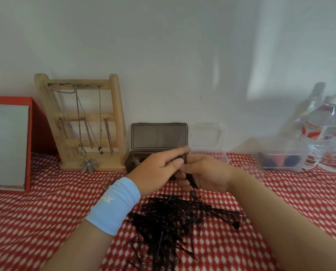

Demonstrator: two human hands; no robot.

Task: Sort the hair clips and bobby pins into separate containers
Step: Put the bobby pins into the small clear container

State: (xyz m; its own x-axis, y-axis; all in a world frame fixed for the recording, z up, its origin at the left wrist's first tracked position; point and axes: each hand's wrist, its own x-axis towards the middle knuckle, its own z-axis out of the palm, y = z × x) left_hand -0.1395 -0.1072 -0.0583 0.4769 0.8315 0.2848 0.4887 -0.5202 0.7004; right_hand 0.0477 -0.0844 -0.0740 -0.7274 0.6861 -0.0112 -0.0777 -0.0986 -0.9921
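A big heap of black bobby pins (169, 225) lies on the red-and-white cloth in front of me. Above it, my right hand (206, 173) grips a bundle of black pins (191, 178) that points down toward the heap. My left hand (159, 169), with a light blue wristband, pinches the top of that same bundle. Behind the hands stands a dark open box (159, 137) with its lid up. A clear open container (206, 137) stands to its right. Further right, a clear box (282, 159) holds dark and pink clips.
A wooden jewellery rack (81, 122) with chains stands at the back left, beside a red-framed mirror (7, 145). Water bottles (327, 137) stand at the far right against the white wall. The patterned cloth (46, 202) covers the table.
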